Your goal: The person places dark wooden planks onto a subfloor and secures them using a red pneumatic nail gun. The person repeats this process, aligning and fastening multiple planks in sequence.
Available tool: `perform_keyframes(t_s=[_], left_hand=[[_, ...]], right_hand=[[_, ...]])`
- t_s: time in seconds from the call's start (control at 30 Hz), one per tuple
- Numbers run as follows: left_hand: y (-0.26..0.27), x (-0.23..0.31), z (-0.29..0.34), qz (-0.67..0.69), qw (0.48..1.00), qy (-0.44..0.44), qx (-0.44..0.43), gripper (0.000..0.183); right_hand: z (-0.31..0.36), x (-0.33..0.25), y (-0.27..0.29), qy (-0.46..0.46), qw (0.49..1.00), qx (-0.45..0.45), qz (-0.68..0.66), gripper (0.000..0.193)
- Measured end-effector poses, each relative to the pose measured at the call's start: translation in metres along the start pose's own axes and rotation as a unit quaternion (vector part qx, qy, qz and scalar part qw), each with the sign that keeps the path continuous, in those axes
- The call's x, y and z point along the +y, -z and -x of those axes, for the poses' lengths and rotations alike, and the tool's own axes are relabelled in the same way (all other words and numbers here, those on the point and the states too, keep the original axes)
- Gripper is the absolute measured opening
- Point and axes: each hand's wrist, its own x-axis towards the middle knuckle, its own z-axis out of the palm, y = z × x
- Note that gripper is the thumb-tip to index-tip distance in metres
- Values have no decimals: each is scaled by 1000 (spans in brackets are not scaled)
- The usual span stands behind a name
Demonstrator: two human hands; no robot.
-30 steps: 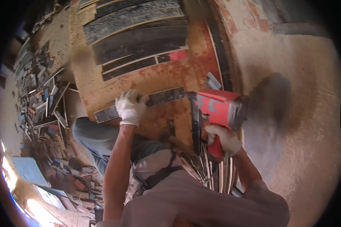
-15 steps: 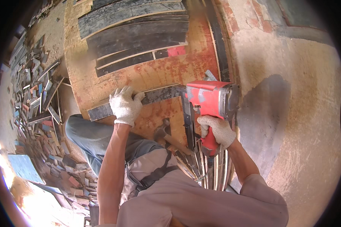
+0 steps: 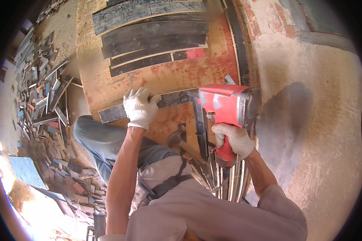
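My left hand (image 3: 140, 109), in a pale knit work glove, lies over a narrow dark wooden strip (image 3: 112, 113). Its fingers are spread across the far edge, with the thumb apart to the right. In a matching glove, my right hand (image 3: 234, 141) is closed around the grip of a red nail gun (image 3: 221, 103). The gun's black nose and magazine meet the strip's right part, hiding that end. Beneath the strip lies a stained yellowish-brown board (image 3: 157, 79). A hammer (image 3: 175, 138) with a wooden handle rests on the near side, by my leg.
Several dark planks (image 3: 155, 38) lie across the board's far part. Long strips (image 3: 234, 182) are stacked beside my right leg, near the gun's hose. Wood offcuts (image 3: 48, 120) are heaped on the left floor. A worn wall (image 3: 287, 60) with exposed brick stands at right.
The view has shifted slightly, so the board and planks appear farther right. Both hands and the nail gun keep nearly the same places on the strip.
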Motion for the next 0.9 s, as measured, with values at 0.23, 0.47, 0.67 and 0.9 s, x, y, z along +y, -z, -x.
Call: perform_keyframes(t_s=[0.23,0.47,0.67,0.9], left_hand=[[0,0,-1,-6,1000,5,-10,16],[2,-4,2,-10,1000,-8,10,16],[-3,-2,0,-4,1000,-28,11,15],[-6,-4,5,-8,999,-37,27,10]], right_hand=[[-9,-2,-23,-10,1000,-16,20,22],[3,-7,-27,7,1000,-15,13,23],[-8,0,-35,31,995,-61,69,25],[-13,0,-32,19,996,-46,72,23]])
